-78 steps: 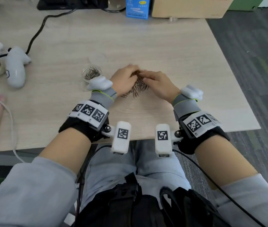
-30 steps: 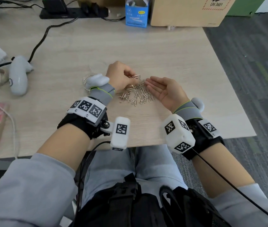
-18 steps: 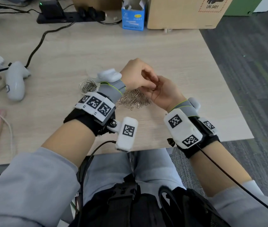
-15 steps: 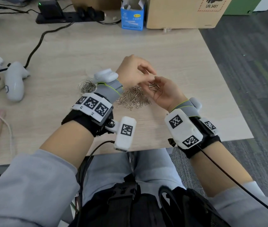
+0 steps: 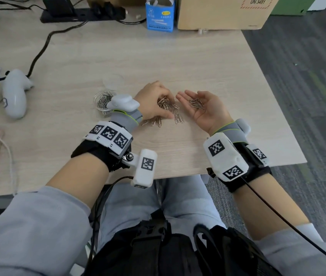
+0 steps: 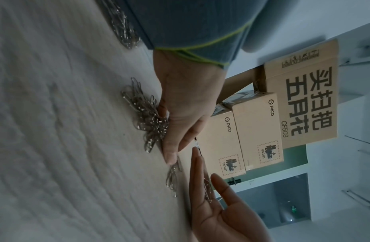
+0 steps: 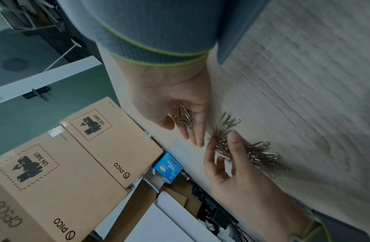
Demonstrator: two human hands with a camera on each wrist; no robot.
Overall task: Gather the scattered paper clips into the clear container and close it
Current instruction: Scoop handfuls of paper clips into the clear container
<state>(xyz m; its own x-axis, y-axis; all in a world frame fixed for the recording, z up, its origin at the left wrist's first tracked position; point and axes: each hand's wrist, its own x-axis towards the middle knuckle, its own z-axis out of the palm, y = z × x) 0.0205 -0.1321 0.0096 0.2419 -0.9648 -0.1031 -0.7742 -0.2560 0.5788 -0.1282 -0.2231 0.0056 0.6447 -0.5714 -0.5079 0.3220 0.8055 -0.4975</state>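
We cup our right hand (image 5: 205, 108) flat as a tray for paper clips (image 5: 196, 103); our left hand (image 5: 154, 101) pinches more from the desk (image 5: 178, 62) pile (image 5: 170, 111).

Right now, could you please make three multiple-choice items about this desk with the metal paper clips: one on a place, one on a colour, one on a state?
1. Where does the round clear plastic container stand?
A. beside the left wrist
B. on the floor
C. on the cardboard box

2. What colour is the small open carton at the desk's far edge?
A. red
B. blue
C. black

3. How is the right hand?
A. a fist
B. flat, palm down
C. palm up, carrying a few silver paper clips

Key: 1 A, it shows just beyond the left wrist; 2 B, its sides are blue; 3 C, clips lie on the upturned palm.
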